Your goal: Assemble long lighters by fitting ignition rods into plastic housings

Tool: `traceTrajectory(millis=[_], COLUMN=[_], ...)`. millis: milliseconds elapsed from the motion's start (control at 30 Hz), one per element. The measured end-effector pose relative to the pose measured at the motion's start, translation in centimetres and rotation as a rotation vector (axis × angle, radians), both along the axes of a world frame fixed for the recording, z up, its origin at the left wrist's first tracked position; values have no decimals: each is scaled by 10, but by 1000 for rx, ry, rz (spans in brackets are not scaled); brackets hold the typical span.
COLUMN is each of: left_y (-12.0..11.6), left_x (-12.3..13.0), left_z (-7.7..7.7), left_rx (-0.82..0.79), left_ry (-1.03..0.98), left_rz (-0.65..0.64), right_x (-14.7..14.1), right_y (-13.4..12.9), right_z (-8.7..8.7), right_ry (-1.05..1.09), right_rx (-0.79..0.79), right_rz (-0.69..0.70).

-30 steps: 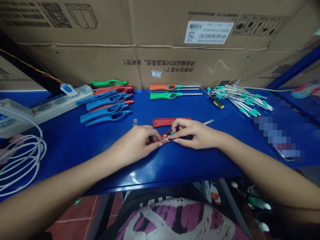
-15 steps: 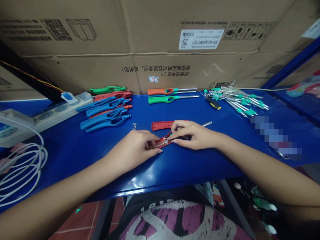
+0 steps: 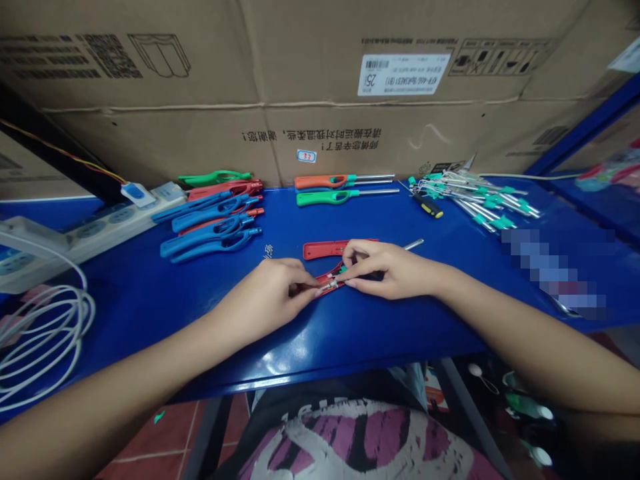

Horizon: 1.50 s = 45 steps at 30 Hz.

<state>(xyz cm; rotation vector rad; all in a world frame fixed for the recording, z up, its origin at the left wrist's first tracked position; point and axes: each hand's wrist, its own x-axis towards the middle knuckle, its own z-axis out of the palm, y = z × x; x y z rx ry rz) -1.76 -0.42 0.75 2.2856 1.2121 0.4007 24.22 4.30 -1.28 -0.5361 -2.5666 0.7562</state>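
An opened red lighter shell [image 3: 326,289] lies on the blue table in front of me, with small clear and metal parts inside it. My left hand [image 3: 273,290] grips its left end between thumb and fingers, which hide that end. At the other end, my right hand [image 3: 393,270] has its thumb and index finger closed on the shell and its inner parts. A bit of green shows beside the right fingertips. Just behind lies the other red shell half [image 3: 323,250], partly covered by my right hand. A metal lighter tube [image 3: 414,245] sticks out past the right hand.
Blue and other coloured lighter shells [image 3: 215,233] are stacked at the left. An orange lighter [image 3: 320,182] and a green lighter [image 3: 323,198] lie at the back. Metal tubes with green ends [image 3: 493,200] and a screwdriver [image 3: 429,207] are at the right. A power strip [image 3: 105,227] stands left.
My left thumb and fingertips have moved slightly right along the red shell, closer to the small metal part. The right hand stays almost still.
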Motion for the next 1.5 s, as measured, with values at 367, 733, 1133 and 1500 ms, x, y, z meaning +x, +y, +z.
traceTrajectory(millis=[367, 733, 1133, 1500], left_y=[2, 0, 0, -1], left_x=[0, -1, -2, 1], left_z=[-2, 1, -3, -7], left_rx=[-26, 28, 109, 135], left_ry=[-11, 4, 66, 47], left_rz=[32, 0, 0, -7], right_x=[0, 4, 29, 29], right_y=[0, 6, 26, 23], right_z=[0, 0, 1, 5], right_ry=[-26, 106, -103, -148], right_rx=[13, -11, 43, 8], right_rz=[-22, -109, -281, -264])
